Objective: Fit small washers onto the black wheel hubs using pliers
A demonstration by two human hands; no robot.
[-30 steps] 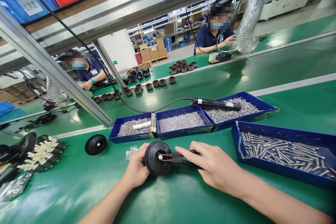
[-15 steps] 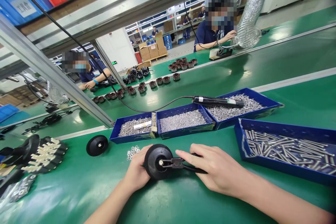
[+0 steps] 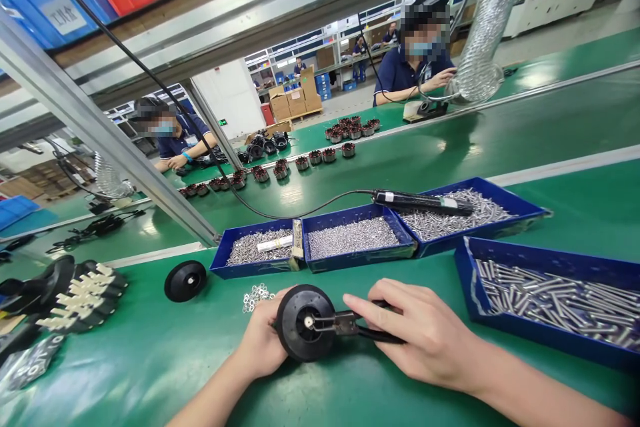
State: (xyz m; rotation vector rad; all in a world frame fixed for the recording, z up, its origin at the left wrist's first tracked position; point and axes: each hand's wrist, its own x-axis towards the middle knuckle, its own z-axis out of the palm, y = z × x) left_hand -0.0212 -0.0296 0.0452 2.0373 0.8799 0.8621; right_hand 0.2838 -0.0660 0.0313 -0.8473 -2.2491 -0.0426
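My left hand is closed around the edge of a black round disc part, whose face is turned up toward me. A small pale shaft end shows at its centre. My right hand grips black-handled circlip pliers, index finger stretched along them. Their thin tips touch or lie right beside the shaft end; whether a ring is on them is too small to tell. Just behind my left hand lies a small pile of metal rings. Another black disc rests on the green bench to the left.
Blue bins of small screws, tiny metal pieces and long bolts line the back and right. A black electric screwdriver lies across another bin. Black parts with pale pins stand left. Two co-workers sit across.
The whole view has shifted slightly. The pliers' tips stay at the disc's centre, and both hands keep their holds.
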